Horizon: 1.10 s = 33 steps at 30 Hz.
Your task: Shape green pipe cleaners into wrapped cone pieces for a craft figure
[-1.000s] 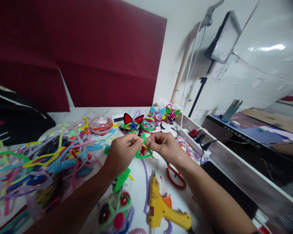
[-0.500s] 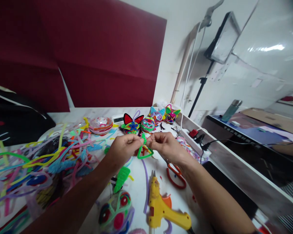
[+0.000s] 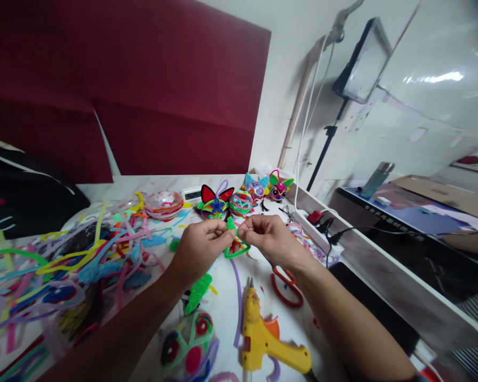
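Observation:
Between my two hands is a green pipe cleaner [image 3: 238, 253] bent into a triangle, with a coiled part at its top. My left hand [image 3: 207, 244] pinches the coiled part between thumb and fingers. My right hand [image 3: 267, 236] is closed in a pinch at the triangle's right side. A finished green leaf-like pipe-cleaner piece [image 3: 199, 293] lies below my left hand. A yellow glue gun [image 3: 257, 339] rests nearer to me, and orange-handled scissors [image 3: 287, 289] lie under my right forearm. A round face-like ornament [image 3: 189, 345] sits left of the glue gun.
Tangled pipe cleaners [image 3: 99, 260] cover the left side. Several colourful ornaments [image 3: 215, 204] stand at the back, beside a stacked plastic bowl [image 3: 164, 204]. A power strip [image 3: 313, 228] runs along the tray wall [image 3: 382, 265] on the right. Another person's arm [image 3: 468, 241] shows at far right.
My left hand has shifted slightly down over the green pipe cleaner's coiled part, and its tip shows more above my fingers. My right hand has hardly moved.

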Motion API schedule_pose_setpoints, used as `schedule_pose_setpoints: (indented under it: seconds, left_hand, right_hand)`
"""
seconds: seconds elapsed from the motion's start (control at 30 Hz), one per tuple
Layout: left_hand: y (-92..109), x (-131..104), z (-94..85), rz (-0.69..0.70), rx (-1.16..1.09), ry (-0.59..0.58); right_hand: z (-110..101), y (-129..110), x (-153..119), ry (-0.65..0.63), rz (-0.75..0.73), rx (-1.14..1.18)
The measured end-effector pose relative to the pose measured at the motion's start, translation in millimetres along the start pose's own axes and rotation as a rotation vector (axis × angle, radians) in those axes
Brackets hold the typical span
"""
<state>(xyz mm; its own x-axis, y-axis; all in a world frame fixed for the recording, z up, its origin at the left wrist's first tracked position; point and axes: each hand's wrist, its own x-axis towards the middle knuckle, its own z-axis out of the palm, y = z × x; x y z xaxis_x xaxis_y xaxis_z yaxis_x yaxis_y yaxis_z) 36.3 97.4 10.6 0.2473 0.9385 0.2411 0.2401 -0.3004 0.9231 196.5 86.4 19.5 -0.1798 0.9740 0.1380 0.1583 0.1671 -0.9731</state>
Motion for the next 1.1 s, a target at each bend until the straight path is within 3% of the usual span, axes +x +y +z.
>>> schedule_pose_setpoints:
  seconds: [0.17, 0.5, 0.73, 0.9, 1.1]
  left_hand:
    - [-0.9, 0.8, -0.7, 0.008, -0.005, -0.002]
    - [-8.6, 2.3, 3.5, 0.041, 0.05, 0.021]
    - [-9.0, 2.4, -0.3, 0.093, 0.129, -0.023]
    - [-12.7, 2.7, -1.5, 0.146, 0.171, -0.063]
    - [-15.6, 2.1, -1.0, 0.206, 0.235, -0.01]
  right_hand:
    - [-3.2, -2.3, -0.8, -0.043, -0.005, -0.054]
    - [-1.7, 11.3, -1.7, 0.058, -0.12, -0.334]
    - [-8.2, 4.0, -4.8, 0.035, -0.138, -0.469]
    - [-11.3, 5.8, -3.1, 0.005, -0.077, -0.408]
    - [-9.9, 2.6, -3.6, -0.046, 0.002, -0.234]
